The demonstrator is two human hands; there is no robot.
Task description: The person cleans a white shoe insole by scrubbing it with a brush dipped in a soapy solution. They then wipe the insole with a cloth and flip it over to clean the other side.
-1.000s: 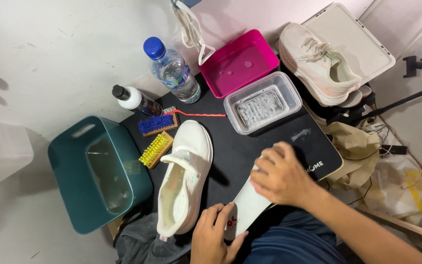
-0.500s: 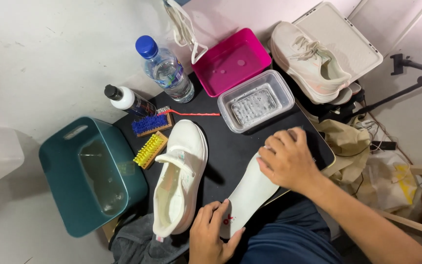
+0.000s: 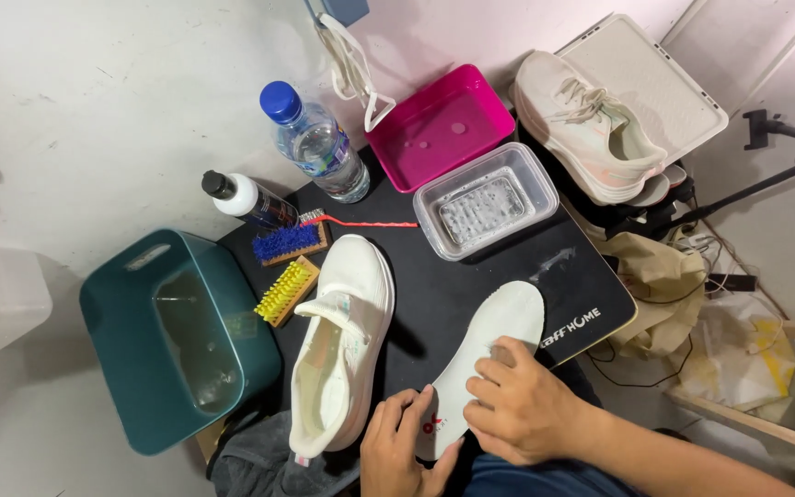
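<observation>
A white insole (image 3: 494, 339) lies flat on the black mat (image 3: 434, 294). My right hand (image 3: 522, 405) presses down on its middle with the fingers spread. My left hand (image 3: 399, 448) grips the insole's near end by the heel. A white slip-on shoe (image 3: 342, 340) lies just left of the insole, its toe pointing away from me.
A teal bin (image 3: 172, 336) with water stands at the left. A yellow brush (image 3: 289, 290), a blue brush (image 3: 289, 244), a small bottle (image 3: 250, 201), a water bottle (image 3: 316, 143), a pink tray (image 3: 439, 124) and a clear tub (image 3: 485, 198) sit behind. More white shoes (image 3: 586, 124) rest at the back right.
My right hand has slid from the insole's far end back toward me to its middle, uncovering the toe part. The left hand stays on the heel end.
</observation>
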